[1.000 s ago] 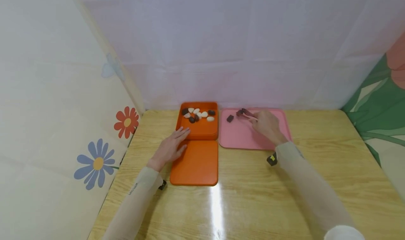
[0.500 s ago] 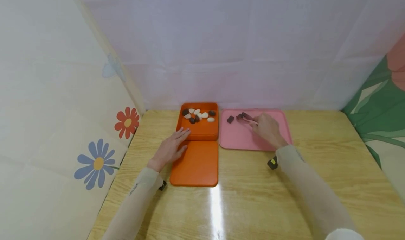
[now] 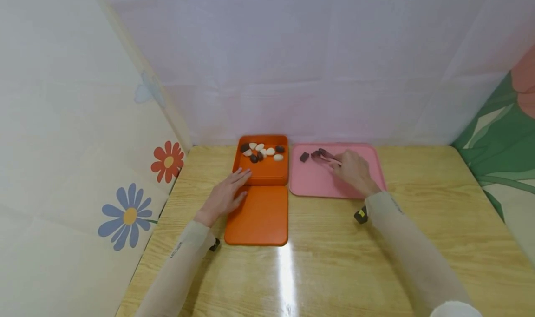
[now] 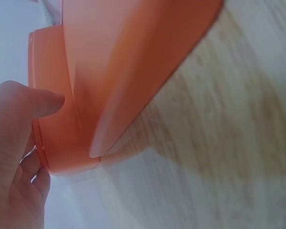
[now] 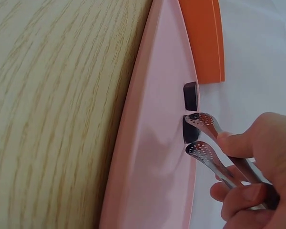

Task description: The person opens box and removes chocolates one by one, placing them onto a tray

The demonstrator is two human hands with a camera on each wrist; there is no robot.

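**A:** What have your hands got?

**B:** My right hand (image 3: 353, 168) is curled round a pair of metal tongs (image 5: 214, 150), thumb and fingers pinching the arms. The perforated tips stand a little apart, straddling a dark piece (image 5: 187, 130) on the pink tray (image 3: 322, 182); I can't tell whether they already press on it. My left hand (image 3: 225, 194) lies flat and relaxed, fingers straight, touching the near left corner of the orange box (image 3: 263, 168). It holds nothing.

**A:** Which way does that piece lie from you?

**B:** Ahead and left of my right hand, at the far side of the tray. The tongs run from my hand up and left toward it, so their long axis already points at it. A second dark piece (image 3: 304, 157) sits just beyond, further left, near the tray's left edge and apart from the tips.

**A:** Which hand is nearer?

**B:** The right, easily. The left is well apart, on the other side of the box.

**A:** What's around them?

**B:** The box holds a mix of white and dark pebbles (image 3: 262, 152) toward its back wall. Its orange lid (image 3: 258, 217) lies flat on the wooden table (image 3: 334, 261), touching the box's near edge. The box stands just beside the tray's left edge.
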